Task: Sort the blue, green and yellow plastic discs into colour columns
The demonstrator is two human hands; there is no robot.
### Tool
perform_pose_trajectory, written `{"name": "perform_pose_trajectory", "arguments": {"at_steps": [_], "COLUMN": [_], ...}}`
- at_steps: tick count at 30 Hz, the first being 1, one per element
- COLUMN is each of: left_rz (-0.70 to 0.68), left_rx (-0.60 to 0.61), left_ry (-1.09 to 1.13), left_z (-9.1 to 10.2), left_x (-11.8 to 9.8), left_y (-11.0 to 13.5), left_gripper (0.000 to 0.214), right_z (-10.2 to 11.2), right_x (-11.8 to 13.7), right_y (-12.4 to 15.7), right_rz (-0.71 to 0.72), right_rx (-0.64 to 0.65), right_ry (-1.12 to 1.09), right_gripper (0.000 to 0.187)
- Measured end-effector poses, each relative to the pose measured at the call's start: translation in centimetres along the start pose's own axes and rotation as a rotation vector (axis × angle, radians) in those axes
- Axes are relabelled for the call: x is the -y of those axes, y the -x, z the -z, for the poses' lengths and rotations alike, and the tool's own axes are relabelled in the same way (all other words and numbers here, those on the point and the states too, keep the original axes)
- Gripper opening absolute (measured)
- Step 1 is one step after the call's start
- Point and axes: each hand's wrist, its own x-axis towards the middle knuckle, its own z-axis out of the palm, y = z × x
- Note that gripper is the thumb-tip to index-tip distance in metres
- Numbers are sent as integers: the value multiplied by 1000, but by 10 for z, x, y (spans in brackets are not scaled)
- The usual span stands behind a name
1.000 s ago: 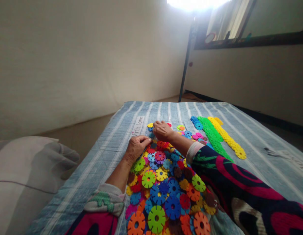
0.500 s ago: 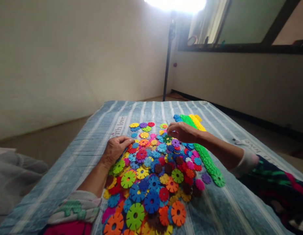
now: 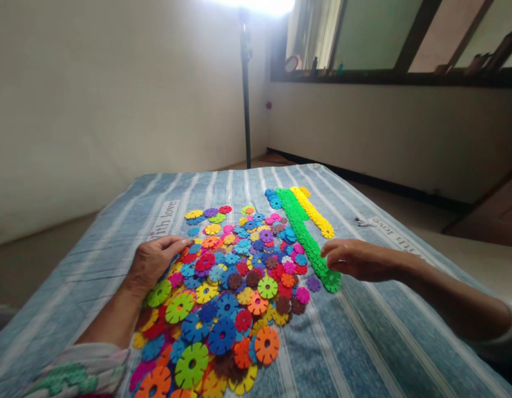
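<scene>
My left hand (image 3: 156,262) lies at the left edge of a heap of colourful notched plastic discs (image 3: 223,335). Its thumb and fingers are pressed together, with the tips at the small discs; whether they pinch one is hidden. My right hand (image 3: 353,260) hovers over the near end of a long row of overlapping green discs (image 3: 299,232), fingers curled into a pinch. What lies between those fingertips does not show clearly. Beside the green row runs a shorter row of yellow discs (image 3: 313,213), and some blue discs (image 3: 274,202) sit at its far left end.
A blue striped cloth (image 3: 388,326) covers the surface under the discs. A few discs, such as a purple one (image 3: 211,212), lie apart at the far side. Behind stands a lamp pole (image 3: 246,99) near the wall, with a window (image 3: 371,38) at right.
My right hand has moved from above the far part of the heap to the green row's near end. A dark green disc seen under it no longer shows there. The view has turned right.
</scene>
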Motion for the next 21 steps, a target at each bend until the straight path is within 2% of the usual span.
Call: {"name": "perform_pose_trajectory", "arguments": {"at_steps": [7, 11, 14, 17, 19, 21], "left_rz": [-33, -39, -63, -89, -101, -106], "left_rx": [-7, -17, -26, -26, -20, -13], "left_ry": [4, 43, 58, 54, 65, 81], "left_z": [-1, -2, -3, -5, -5, -6], "left_x": [2, 4, 6, 7, 8, 9], "left_y": [1, 3, 5, 6, 6, 7], "left_gripper": [30, 26, 24, 24, 24, 24], "right_z": [-10, -10, -18, -35, -48, -58], "right_x": [-6, 4, 24, 54, 78, 101], "right_y": [5, 5, -6, -28, -46, -65], "right_rz": [0, -15, 31, 170, 275, 370], "right_rx": [-31, -112, -133, -87, -129, -171], "right_ry": [12, 3, -25, -62, -2, 95], "right_gripper": [23, 19, 14, 15, 12, 19]}}
